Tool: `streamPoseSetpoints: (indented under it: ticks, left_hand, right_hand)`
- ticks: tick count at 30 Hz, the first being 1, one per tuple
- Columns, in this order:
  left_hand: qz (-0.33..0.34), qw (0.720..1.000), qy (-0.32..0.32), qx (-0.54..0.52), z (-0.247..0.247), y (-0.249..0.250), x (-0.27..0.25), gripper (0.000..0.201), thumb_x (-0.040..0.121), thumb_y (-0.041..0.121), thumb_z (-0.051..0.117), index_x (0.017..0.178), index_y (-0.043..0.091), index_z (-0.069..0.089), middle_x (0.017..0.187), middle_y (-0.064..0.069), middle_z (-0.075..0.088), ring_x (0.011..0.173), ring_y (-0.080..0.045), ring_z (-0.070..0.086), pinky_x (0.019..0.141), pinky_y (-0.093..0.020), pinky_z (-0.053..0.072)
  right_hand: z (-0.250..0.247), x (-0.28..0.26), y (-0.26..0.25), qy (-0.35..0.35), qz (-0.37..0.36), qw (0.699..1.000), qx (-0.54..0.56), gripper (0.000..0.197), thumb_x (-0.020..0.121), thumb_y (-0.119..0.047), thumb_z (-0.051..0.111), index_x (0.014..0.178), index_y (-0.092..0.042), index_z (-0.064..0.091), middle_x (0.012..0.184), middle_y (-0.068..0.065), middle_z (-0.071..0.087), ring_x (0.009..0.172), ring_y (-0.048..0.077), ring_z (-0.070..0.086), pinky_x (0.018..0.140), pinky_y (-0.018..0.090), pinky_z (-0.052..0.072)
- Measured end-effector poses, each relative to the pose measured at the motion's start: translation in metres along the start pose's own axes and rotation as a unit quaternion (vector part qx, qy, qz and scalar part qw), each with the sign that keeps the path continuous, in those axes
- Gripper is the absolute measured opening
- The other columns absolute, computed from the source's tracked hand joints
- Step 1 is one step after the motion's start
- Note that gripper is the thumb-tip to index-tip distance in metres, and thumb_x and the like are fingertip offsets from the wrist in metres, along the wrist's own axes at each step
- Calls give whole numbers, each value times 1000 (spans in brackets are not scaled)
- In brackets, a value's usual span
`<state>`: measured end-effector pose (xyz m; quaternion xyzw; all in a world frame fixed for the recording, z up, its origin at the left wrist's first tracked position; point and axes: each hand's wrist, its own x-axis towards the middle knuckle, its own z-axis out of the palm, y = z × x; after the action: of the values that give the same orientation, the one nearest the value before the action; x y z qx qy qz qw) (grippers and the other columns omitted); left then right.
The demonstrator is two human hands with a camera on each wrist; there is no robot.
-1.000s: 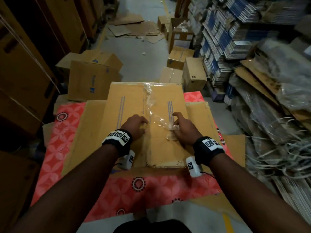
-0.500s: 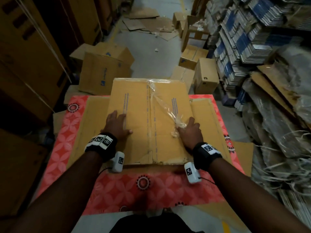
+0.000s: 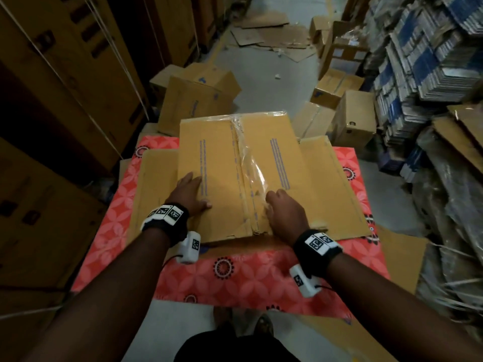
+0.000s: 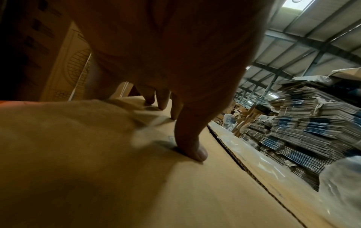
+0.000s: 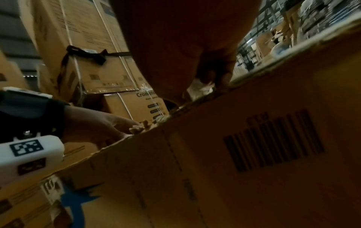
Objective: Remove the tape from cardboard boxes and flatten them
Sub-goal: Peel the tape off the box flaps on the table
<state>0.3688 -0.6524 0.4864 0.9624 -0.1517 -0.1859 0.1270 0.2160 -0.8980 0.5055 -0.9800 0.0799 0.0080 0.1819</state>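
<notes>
A flattened brown cardboard box (image 3: 219, 163) lies on a red patterned table (image 3: 235, 278). A strip of clear tape (image 3: 252, 165) runs along its middle seam, half peeled and wrinkled. My left hand (image 3: 190, 192) presses flat on the left panel, fingers straight; in the left wrist view its thumb (image 4: 192, 148) and fingertips bear on the cardboard (image 4: 136, 185). My right hand (image 3: 270, 203) sits near the seam's near end and pinches the loose tape; the right wrist view shows the crumpled tape (image 5: 202, 87) between its fingers.
A wider flattened carton (image 3: 334, 184) lies under the box. Beyond the table, closed boxes (image 3: 193, 100) (image 3: 352, 118) stand on the floor. Bundled flat cardboard (image 3: 418, 61) is piled at the right, tall cartons (image 3: 65, 74) at the left.
My left hand has slid from the seam out onto the left panel and flattened. My right hand has drawn the tape end toward the near edge of the box.
</notes>
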Motion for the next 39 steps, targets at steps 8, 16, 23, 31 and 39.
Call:
streamPoseSetpoints:
  ticks: [8,16,23,31,39]
  left_hand:
    - [-28,999,-7,40,1,7,-9,95,80,50,71,153,17,21,162,-9,5,148,-29,13,118,-40,22]
    - [-43,999,2,25,6,17,-25,92,81,53,69,152,17,23,162,-9,6,148,-30,14,117,-42,24]
    - [-54,998,13,-27,35,64,-60,95,79,48,72,148,5,23,161,-17,4,148,-35,7,117,-42,21]
    - [74,991,26,-109,59,75,-70,68,84,21,71,141,2,39,159,-14,19,148,-35,9,117,-33,14]
    - [191,976,37,-97,40,36,-45,65,86,22,71,142,4,43,152,-13,37,142,-27,33,115,-30,24]
  right_hand:
    - [10,-53,2,-9,-87,996,-11,43,89,-20,51,129,-4,45,120,16,50,98,33,53,82,39,48]
    - [29,-74,16,-88,-91,990,-64,83,96,-51,44,153,-2,8,161,24,-3,149,39,0,119,49,0]
    - [-12,1,70,-123,-64,985,-103,75,94,-25,53,156,-12,11,164,13,-2,151,29,4,119,52,5]
    - [-5,-17,-12,-210,-44,977,16,87,83,-47,59,150,-6,22,159,19,15,147,35,18,115,53,25]
    - [30,-48,-37,-98,-30,994,-30,89,85,-28,66,153,-11,12,162,13,8,149,33,10,117,59,15]
